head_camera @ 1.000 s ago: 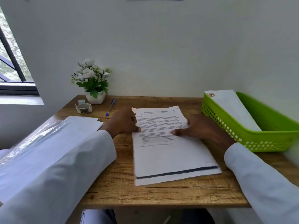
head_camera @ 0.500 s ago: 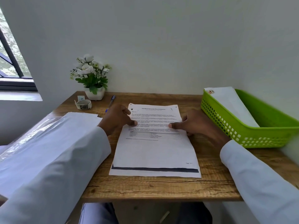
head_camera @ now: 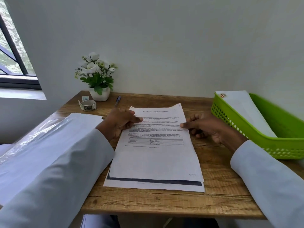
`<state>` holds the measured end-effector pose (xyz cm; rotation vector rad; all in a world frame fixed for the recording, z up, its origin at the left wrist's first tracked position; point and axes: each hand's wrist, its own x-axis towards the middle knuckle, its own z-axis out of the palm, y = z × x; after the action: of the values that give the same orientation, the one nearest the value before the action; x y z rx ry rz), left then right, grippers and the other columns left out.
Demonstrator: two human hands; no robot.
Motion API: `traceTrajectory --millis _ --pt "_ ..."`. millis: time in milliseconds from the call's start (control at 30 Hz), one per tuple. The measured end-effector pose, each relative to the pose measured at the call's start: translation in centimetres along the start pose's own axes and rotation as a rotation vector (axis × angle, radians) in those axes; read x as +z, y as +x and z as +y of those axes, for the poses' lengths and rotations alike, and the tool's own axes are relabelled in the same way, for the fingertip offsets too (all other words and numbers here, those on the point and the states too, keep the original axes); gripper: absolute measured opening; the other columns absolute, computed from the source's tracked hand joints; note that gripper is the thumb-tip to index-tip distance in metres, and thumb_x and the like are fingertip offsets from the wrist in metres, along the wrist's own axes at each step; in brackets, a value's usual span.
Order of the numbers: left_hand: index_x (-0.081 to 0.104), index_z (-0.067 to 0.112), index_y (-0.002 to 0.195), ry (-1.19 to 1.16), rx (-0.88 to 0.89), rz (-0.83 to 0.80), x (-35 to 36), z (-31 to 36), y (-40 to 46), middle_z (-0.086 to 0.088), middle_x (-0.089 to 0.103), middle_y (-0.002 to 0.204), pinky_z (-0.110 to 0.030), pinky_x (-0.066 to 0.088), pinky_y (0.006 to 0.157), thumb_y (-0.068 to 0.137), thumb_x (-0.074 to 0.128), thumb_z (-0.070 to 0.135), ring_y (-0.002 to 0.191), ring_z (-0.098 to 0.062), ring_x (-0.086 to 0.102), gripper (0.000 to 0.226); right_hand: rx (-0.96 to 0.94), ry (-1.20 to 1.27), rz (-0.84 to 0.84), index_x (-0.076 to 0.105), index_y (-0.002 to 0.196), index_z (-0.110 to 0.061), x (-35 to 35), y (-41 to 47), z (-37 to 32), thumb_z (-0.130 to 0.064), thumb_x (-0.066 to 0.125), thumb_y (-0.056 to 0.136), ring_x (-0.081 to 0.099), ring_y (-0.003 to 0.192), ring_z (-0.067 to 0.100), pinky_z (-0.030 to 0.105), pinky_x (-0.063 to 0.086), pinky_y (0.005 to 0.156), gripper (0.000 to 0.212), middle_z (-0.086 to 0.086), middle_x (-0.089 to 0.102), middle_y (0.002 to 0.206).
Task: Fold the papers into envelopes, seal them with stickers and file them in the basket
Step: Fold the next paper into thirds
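Nearest the person, below both grips, the printed sheet (head_camera: 156, 155) lies on a second sheet (head_camera: 153, 184) with a dark band, on the wooden desk (head_camera: 148, 203). The left hand (head_camera: 120, 124) pinches the printed sheet's left edge with its thumb on top; the right hand (head_camera: 207, 127) pinches the right edge likewise. The 2 sheets may fold together if not separated. Beyond the right grip, the green basket (head_camera: 246, 127) holds 1 sealed envelope (head_camera: 243, 109); beyond the left, the sticker roll (head_camera: 88, 105).
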<state>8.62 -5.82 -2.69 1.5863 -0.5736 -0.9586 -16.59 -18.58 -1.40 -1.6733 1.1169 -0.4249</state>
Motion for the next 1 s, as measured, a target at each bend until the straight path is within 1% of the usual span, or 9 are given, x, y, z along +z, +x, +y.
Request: traceTrajectory --millis 100,233,367,500,600,667,800,933,1000 --pt "0.065 0.005 0.106 -0.038 0.009 -0.002 0.0 -0.3 0.3 -0.013 0.071 0.098 -0.029 0.056 0.081 0.065 0.085 0.002 0.085 -0.021 0.064 0.046 -0.045 0.023 0.009 0.066 0.096 -0.010 0.3 0.4 -0.2 -0.021 0.085 0.073 0.065 0.066 0.014 0.025 0.047 0.052 0.032 0.004 0.077 0.083" --pt "0.065 0.008 0.110 -0.066 0.041 -0.012 -0.1 -0.8 0.4 -0.013 0.071 0.098 -0.029 0.056 0.082 0.065 0.085 0.004 0.080 -0.020 0.060 0.049 -0.186 -0.006 0.109 0.065 0.091 -0.015 1.5 0.9 -0.1 -0.016 0.084 0.074 0.070 0.070 0.015 0.026 0.050 0.051 0.026 0.001 0.075 0.085" --pt "0.063 0.010 0.112 -0.064 0.074 -0.019 -0.2 -0.9 0.2 -0.011 0.067 0.088 -0.029 0.054 0.077 0.070 0.083 0.006 0.076 -0.019 0.057 0.047 -0.304 -0.098 0.253 0.065 0.097 -0.019 2.2 1.4 0.5 -0.021 0.088 0.069 0.072 0.074 0.019 0.048 0.061 0.072 0.036 -0.002 0.071 0.080" --pt "0.064 0.012 0.113 -0.079 0.103 -0.015 -0.3 -1.1 0.3 -0.005 0.067 0.085 -0.027 0.056 0.074 0.071 0.081 0.007 0.080 -0.021 0.060 0.046 -0.415 -0.163 0.360 0.067 0.099 -0.019 2.5 0.5 0.7 -0.025 0.087 0.071 0.068 0.064 0.015 0.038 0.056 0.061 0.035 -0.002 0.069 0.070" --pt "0.064 0.011 0.114 -0.089 0.106 -0.026 -0.3 -1.1 0.4 -0.003 0.067 0.083 -0.028 0.056 0.078 0.072 0.080 0.006 0.083 -0.022 0.061 0.046 -0.459 -0.128 0.301 0.070 0.083 -0.022 2.5 -0.1 0.6 -0.027 0.086 0.073 0.058 0.054 0.004 0.024 0.047 0.052 0.019 -0.006 0.066 0.065" --pt "0.065 0.012 0.112 -0.087 0.111 -0.031 -0.3 -1.2 0.6 -0.002 0.067 0.083 -0.027 0.056 0.075 0.072 0.080 0.006 0.082 -0.021 0.061 0.044 -0.418 -0.084 0.216 0.072 0.083 -0.023 2.6 -0.3 0.6 -0.025 0.083 0.076 0.059 0.053 -0.002 0.016 0.045 0.048 0.014 -0.007 0.068 0.066" --pt "0.065 0.011 0.112 -0.120 0.137 -0.050 -0.4 -1.4 0.9 -0.003 0.064 0.080 -0.023 0.056 0.068 0.071 0.080 0.005 0.082 -0.022 0.059 0.044 -0.282 0.062 0.070 0.072 0.092 -0.013 2.4 0.0 0.7 -0.012 0.077 0.082 0.073 0.071 0.009 0.023 0.055 0.058 0.012 -0.002 0.078 0.082" --pt "0.065 0.006 0.112 -0.077 0.241 -0.001 -0.3 -1.7 0.8 -0.005 0.061 0.085 -0.019 0.053 0.059 0.073 0.079 0.004 0.067 -0.011 0.063 0.041 -0.232 0.285 0.089 0.070 0.095 -0.006 1.4 0.5 0.6 -0.005 0.074 0.083 0.075 0.076 0.015 0.026 0.059 0.064 0.013 0.002 0.078 0.085" --pt "0.066 0.010 0.110 0.057 0.323 0.090 -0.1 -1.8 0.8 -0.004 0.062 0.095 -0.017 0.051 0.060 0.075 0.080 0.008 0.075 -0.009 0.064 0.038 -0.224 0.372 0.094 0.070 0.099 -0.003 1.2 0.7 0.6 -0.003 0.073 0.082 0.074 0.077 0.017 0.027 0.061 0.069 0.017 0.003 0.078 0.087"
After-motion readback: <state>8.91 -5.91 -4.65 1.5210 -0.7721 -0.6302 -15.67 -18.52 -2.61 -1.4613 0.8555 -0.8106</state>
